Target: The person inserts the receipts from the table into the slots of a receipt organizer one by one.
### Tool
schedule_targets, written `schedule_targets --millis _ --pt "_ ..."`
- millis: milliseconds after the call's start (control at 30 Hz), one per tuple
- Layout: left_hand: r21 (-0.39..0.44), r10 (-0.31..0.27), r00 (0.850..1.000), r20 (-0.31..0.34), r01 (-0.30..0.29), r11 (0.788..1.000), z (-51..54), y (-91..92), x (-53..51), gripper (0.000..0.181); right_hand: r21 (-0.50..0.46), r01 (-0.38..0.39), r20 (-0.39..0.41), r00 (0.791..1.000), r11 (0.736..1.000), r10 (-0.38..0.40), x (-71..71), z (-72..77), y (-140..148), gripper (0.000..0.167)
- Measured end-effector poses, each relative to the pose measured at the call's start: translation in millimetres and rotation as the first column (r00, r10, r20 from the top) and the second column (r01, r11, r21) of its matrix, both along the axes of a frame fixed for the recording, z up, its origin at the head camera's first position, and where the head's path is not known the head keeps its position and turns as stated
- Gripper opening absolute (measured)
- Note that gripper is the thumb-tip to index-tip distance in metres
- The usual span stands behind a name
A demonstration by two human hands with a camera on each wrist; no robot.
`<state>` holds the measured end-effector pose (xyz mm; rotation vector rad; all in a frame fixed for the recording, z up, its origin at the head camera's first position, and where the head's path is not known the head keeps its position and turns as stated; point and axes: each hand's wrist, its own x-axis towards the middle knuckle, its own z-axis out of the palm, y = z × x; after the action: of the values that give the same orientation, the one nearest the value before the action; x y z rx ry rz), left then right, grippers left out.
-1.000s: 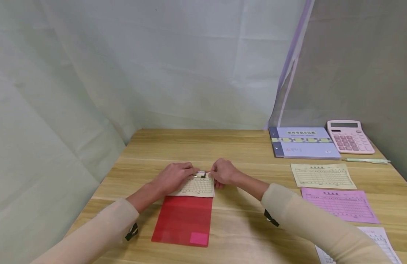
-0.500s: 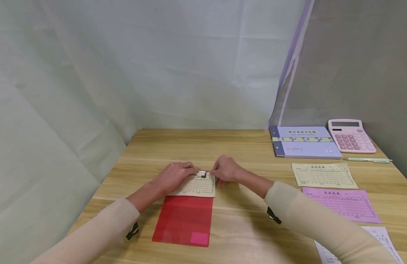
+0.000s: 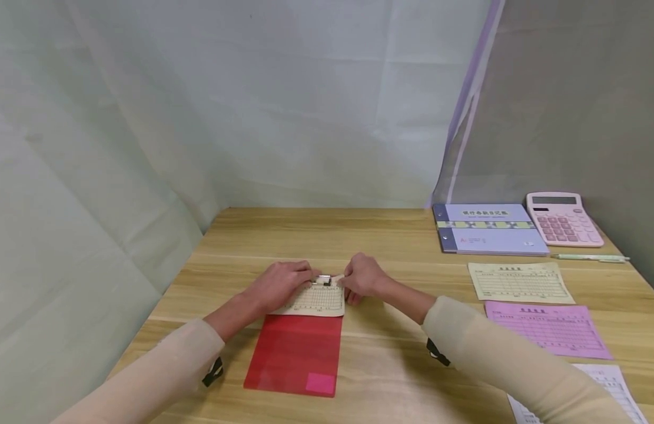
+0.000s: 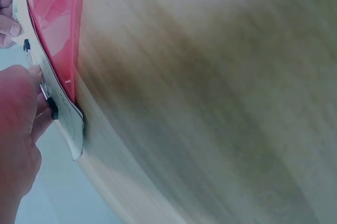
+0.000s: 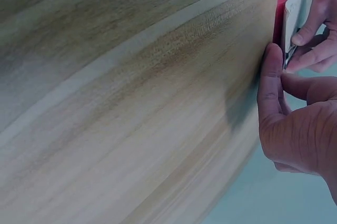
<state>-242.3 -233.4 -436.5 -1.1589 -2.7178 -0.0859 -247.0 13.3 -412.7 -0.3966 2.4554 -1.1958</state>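
Note:
A translucent red clipboard (image 3: 292, 347) lies on the table with a cream printed form (image 3: 316, 301) over its upper part. My left hand (image 3: 281, 285) is at the clipboard's metal clip (image 3: 322, 281). In the left wrist view, the thumb and fingers of that left hand (image 4: 18, 124) pinch the clip, whose black ends (image 4: 51, 109) show. My right hand (image 3: 362, 275) pinches the form's upper right corner between thumb and fingers. From the right wrist view, this right hand (image 5: 295, 124) lies close beside the left one. Part of the form is hidden under the left hand.
To the right lie another cream form (image 3: 520, 282), a pink form (image 3: 546, 330) and a white form (image 3: 610, 386), partly under the right sleeve. Behind them are a blue account book (image 3: 488, 232), a pink calculator (image 3: 562, 221) and a pen (image 3: 590, 257). A pale curtain (image 3: 327, 118) hangs behind the table.
My right hand shifted slightly to the right with the form's corner, then came back a little. The left hand and the clipboard stay almost in place.

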Motion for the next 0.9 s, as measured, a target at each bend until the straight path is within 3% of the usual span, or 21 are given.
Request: schedule_targets --millis 267,400,533,700,900 --pt "0.07 -0.001 0.999 0.055 -0.002 0.998 1.0 2.5 -3.8 0.034 -0.11 0.038 0.099 0.995 0.993 -0.027 -0.2 1.1 12 0.016" --pt "0.106 -0.008 0.995 0.098 -0.003 0.994 3.0 -0.2 -4.9 0.033 -0.135 0.06 0.106 0.993 0.989 -0.046 -3.6 5.1 22 0.014" --pt "0.156 0.031 0.981 0.189 -0.061 0.986 2.6 -4.0 -6.7 0.033 -0.105 0.064 0.056 0.997 0.992 -0.058 -8.1 10.4 32 0.015" --pt "0.24 0.07 0.948 0.31 -0.149 0.959 -0.7 -8.4 -12.5 0.031 -0.054 0.066 -0.023 0.997 0.996 -0.068 -12.3 17.2 48 0.017" --pt "0.3 0.028 0.931 0.365 -0.146 0.943 0.1 -10.8 -15.2 0.033 -0.062 -0.05 -0.128 0.991 0.997 0.042 -17.4 23.6 73 0.031"
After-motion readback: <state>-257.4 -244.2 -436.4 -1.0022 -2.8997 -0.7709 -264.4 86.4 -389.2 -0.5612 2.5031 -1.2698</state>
